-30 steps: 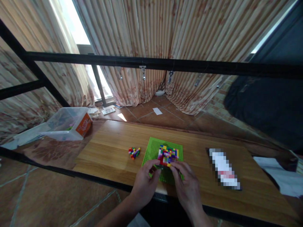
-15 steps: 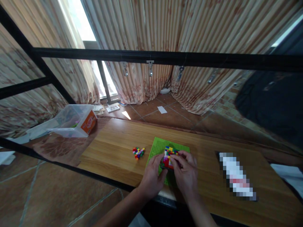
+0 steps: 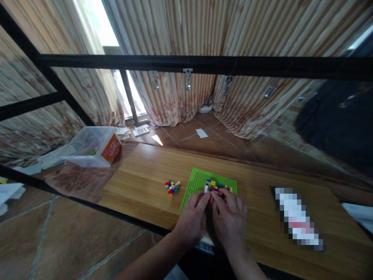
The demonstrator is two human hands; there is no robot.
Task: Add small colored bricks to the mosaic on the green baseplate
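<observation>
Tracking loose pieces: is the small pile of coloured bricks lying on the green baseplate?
No, the brick pile lies on the wooden table, left of the green baseplate and apart from it.

The left hand (image 3: 192, 222) and the right hand (image 3: 230, 221) are bare. Both wrists are uncovered too, and the left forearm (image 3: 150, 261) and right forearm (image 3: 247, 267) run bare down to the lower edge. A pale scrap of cloth (image 3: 171, 273) shows between them; whether it is clothing is unclear.
</observation>
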